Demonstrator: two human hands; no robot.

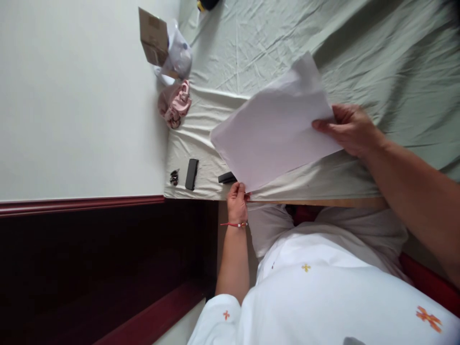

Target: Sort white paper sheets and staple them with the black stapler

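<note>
Two-handed, held a white paper sheet lifted over the green bedsheet. Pinched its lower corner with the left hand right at the mattress edge; clasped the opposite edge with the right hand. Found open bedsheet beyond the paper, with a black case and pink cloth near the wall. Made out no writing on the paper or the cardboard box.

Black obj partly hidden under paper sheet. Small dark item left of it, too small to ID. Yellow-black thing well above the sheet cut off by top edge.
</note>
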